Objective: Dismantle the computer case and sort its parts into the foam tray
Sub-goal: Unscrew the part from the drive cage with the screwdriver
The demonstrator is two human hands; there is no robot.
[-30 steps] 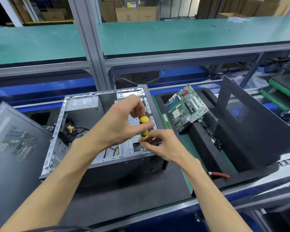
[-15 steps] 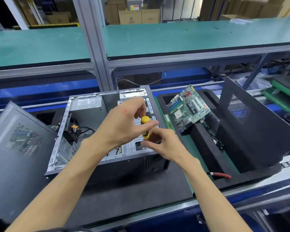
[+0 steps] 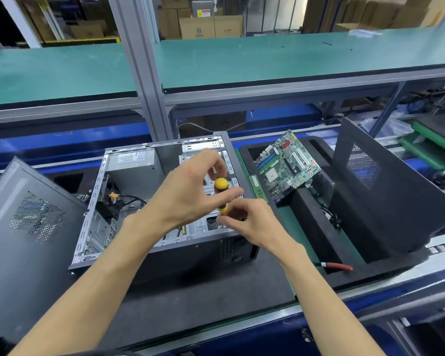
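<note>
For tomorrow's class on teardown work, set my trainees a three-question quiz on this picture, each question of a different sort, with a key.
1. True or false: the motherboard is still mounted inside the computer case.
2. Which tool are the left hand and right hand gripping?
A. red-handled pliers
B. yellow-handled screwdriver
C. a wrench
3. Fill in: the black side panel leans in the ____ tray, right of the case.

Key:
1. False; it rests tilted in the tray.
2. B; the left hand is at the handle top, the right lower down.
3. foam
</note>
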